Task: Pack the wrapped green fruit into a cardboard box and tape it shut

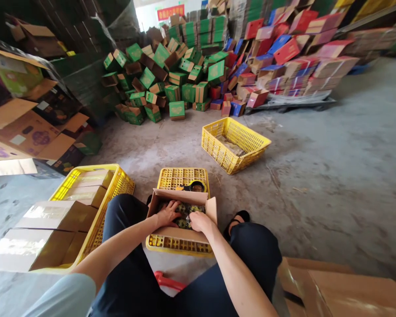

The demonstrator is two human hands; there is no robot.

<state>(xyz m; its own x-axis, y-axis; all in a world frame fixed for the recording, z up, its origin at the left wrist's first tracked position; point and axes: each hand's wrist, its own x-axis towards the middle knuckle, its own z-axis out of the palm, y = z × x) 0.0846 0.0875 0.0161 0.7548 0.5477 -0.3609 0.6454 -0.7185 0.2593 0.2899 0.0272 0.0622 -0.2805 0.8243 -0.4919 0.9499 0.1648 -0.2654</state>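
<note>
An open cardboard box stands between my knees on an upturned yellow crate. In it lie several small round greenish items, seemingly under clear plastic. My left hand reaches into the left side of the box, palm down, with its fingers spread over these items. At the right side, my right hand is closed, its fingertips bent around a small shiny bit that is too small to name. Just behind the box, a tape dispenser in black and yellow rests on the crate.
To my left, a yellow crate holds several taped cardboard boxes. Another yellow crate sits ahead on the concrete floor. Green cartons and red and blue ones are heaped behind. More cardboard lies at lower right.
</note>
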